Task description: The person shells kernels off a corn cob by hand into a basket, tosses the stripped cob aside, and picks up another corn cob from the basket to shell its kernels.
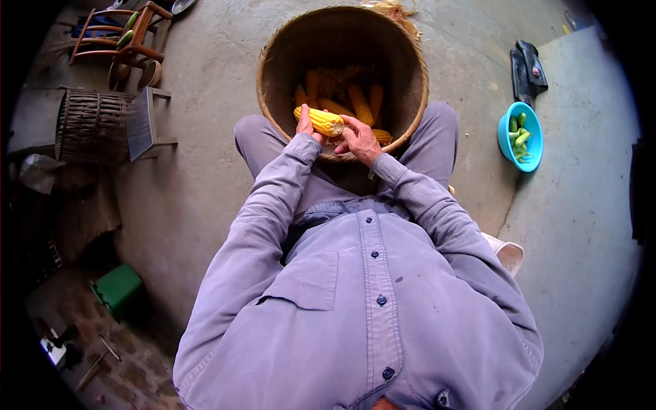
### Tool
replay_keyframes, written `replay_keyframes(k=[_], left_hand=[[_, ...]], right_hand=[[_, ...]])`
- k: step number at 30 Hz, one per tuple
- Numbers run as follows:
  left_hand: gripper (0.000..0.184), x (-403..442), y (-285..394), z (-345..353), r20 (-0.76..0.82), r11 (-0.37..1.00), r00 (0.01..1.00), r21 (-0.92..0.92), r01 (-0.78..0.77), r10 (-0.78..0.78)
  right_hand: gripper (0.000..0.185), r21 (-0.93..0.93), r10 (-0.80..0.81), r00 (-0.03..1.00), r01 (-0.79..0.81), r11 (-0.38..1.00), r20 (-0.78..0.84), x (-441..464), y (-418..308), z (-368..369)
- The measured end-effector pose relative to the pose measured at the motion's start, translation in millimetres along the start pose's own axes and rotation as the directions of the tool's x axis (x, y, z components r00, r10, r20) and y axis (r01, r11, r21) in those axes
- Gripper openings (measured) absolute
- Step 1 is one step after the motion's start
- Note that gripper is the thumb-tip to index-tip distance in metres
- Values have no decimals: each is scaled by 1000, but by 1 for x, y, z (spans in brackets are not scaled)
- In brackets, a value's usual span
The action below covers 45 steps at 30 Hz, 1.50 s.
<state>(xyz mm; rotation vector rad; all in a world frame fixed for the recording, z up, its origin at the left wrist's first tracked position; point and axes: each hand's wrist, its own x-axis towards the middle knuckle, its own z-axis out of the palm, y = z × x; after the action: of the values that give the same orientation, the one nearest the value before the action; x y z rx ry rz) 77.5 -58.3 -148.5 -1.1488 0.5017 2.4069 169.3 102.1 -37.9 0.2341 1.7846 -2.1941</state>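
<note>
A yellow ear of corn point(320, 122) is held over the near side of a large round woven basket point(273, 58). My left hand point(306, 125) is wrapped round its left end, closed on it. At the other end, where the pale cut butt shows, my right hand point(361, 140) has its fingers against the corn, bent and pressed to it. Inside the basket, below and beyond my hands, lie several more yellow cobs point(360, 104) and some loose husk bits. The basket stands between my knees.
To the right are a light blue bowl point(502, 140) of green vegetables and a black pouch point(527, 72). Husks point(393, 10) lie behind the basket. On the left are a wooden chair point(147, 31), a metal-topped stool point(141, 124), a wicker basket point(92, 126) and a green bin point(117, 290).
</note>
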Motion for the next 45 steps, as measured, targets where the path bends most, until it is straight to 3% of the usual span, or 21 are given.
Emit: replay_keyframes(k=[2,5,11,14,20,23,27,30,33,36,39,42,45], left_hand=[[52,2,-1,-1,4,999,999,15,-42,42],[56,-5,-2,1,36,994,999,101,-40,36],[56,-15,-3,8,45,994,997,79,-73,70],[56,-21,-5,12,13,987,990,79,-142,142],[56,-15,-2,8,31,991,992,48,-121,120],[56,-5,-1,4,92,993,989,-14,-119,119],[57,-4,-3,3,112,987,980,-14,-162,162],[56,-3,0,4,110,994,988,-41,-105,109],[55,-14,-3,9,-5,996,998,-61,-60,60],[53,-18,0,13,7,996,999,-83,-32,33],[53,-15,-1,10,37,997,997,-53,-59,60],[53,-7,2,4,66,997,998,-80,-19,24],[53,-3,5,0,66,994,998,-109,21,-14]], right_hand=[[43,104,127,992,-124,987,-21,-2,-12,1],[45,-2,157,988,-157,988,13,2,-13,1],[48,83,173,984,-175,981,35,1,-17,-1],[48,142,279,960,-279,950,23,2,-20,-3],[53,202,376,923,-384,901,75,5,-26,-7],[54,248,259,952,-293,923,160,24,17,-23],[53,257,279,948,-312,915,156,17,2,-21],[52,267,218,965,-250,931,144,14,-4,-16],[40,269,319,948,-314,911,26,4,-21,-5],[46,318,320,947,-312,895,26,8,-15,-8],[49,280,440,898,-425,861,7,8,-31,-3],[57,174,344,939,-340,924,6,9,-18,-4],[53,108,210,977,-212,971,29,8,-9,-6]])
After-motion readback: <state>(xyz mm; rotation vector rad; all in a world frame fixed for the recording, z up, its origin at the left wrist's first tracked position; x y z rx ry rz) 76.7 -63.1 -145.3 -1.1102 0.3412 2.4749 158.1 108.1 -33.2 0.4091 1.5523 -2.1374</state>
